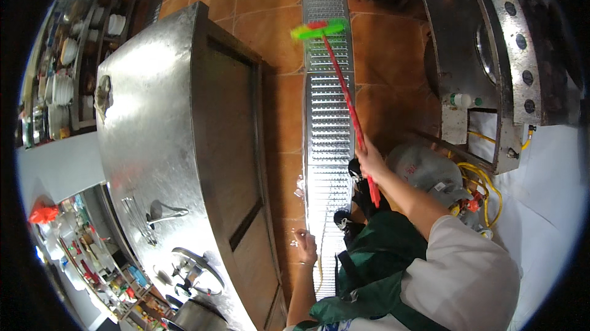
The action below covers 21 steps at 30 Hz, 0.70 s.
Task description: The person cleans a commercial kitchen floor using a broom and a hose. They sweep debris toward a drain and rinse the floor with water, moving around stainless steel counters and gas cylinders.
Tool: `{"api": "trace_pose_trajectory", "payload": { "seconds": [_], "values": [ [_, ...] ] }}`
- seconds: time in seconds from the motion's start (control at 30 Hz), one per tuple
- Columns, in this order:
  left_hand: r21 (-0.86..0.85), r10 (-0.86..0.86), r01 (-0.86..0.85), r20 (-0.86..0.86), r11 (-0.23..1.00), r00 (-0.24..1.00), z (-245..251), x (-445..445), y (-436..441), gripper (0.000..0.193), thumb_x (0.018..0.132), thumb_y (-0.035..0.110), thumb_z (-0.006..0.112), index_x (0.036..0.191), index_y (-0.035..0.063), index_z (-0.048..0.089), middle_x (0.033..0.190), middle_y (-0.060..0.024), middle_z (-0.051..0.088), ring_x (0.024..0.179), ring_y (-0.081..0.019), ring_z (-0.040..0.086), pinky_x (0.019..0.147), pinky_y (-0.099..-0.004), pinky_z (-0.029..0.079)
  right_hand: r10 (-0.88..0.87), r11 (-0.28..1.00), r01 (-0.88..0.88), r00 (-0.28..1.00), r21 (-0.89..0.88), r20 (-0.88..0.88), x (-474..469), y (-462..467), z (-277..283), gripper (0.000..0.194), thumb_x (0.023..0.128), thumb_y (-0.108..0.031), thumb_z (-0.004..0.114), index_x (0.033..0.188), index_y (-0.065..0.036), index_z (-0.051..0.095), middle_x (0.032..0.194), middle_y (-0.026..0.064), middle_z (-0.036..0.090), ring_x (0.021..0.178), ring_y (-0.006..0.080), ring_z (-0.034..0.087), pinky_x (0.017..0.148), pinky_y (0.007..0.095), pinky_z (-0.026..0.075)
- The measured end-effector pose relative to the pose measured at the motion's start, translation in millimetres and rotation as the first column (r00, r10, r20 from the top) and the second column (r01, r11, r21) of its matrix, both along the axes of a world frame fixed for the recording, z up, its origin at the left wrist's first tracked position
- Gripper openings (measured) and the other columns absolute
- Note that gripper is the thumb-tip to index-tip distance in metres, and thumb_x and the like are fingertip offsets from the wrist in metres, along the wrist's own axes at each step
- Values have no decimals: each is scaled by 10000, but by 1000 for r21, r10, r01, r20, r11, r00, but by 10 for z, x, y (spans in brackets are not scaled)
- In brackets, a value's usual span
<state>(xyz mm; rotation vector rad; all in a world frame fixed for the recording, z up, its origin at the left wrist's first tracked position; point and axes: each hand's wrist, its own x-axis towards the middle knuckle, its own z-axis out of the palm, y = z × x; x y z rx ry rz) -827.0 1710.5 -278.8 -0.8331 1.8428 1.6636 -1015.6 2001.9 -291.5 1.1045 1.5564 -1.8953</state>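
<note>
My right hand (372,161) grips the red handle (343,82) of a long floor brush or broom. Its green, yellow and red head (320,30) is blurred and lies over the far part of the metal drain grating (329,119). The handle's butt end sticks out behind my hand, towards my green apron (387,248). Lower down, my left hand (305,244) hangs loosely curled beside the grating, with nothing visible in it. Both of my dark shoes (343,220) show at the grating's right edge.
Left stands a steel counter (156,147) bearing a ladle (168,211), a wire whisk (138,220) and a round lid-like item (198,271). A gas cylinder (424,170) with a yellow hose (488,188) is at my right, below a steel stove (461,54). Orange tiles (272,41) flank the grating.
</note>
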Motion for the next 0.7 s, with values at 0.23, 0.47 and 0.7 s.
{"api": "trace_pose_trajectory", "payload": {
  "seconds": [0.23, 0.47, 0.7],
  "values": [
    [-43, -2, 1, -25, 999, 1000, -61, -94, 147, 107, 940, 152, 384, 956, 83, 304, 641, 6, 354, 475, -55, 317, 372, -203, 298, 439, 895, -412, 879, 169, -185, -1633, 445, -466, 609, 942, -244, 437, 1450, -201, 104, 589, 22, 412, 407, 116, 432, 347, 266, 385],
    [-101, 103, -101, 15, 990, 995, -117, -178, 296, 125, 933, 168, 405, 978, 83, 324, 656, -3, 404, 515, -53, 345, 427, -190, 302, 807, 465, -692, 587, 552, 56, -3095, 395, -1892, 419, 950, -306, 410, 1358, -379, 349, 811, 115, 604, 664, 176, 588, 524, 332, 465],
    [11, 102, -102, -62, 995, 993, -252, -297, 352, 52, 957, 147, 349, 946, 108, 316, 636, 5, 375, 463, -54, 313, 375, -201, 258, 840, -54, -658, 376, 751, 390, -2236, 2567, -1117, 522, 930, -247, 421, 1359, -482, 237, 889, 222, 610, 816, 360, 622, 721, 459, 498]
  ]
}}
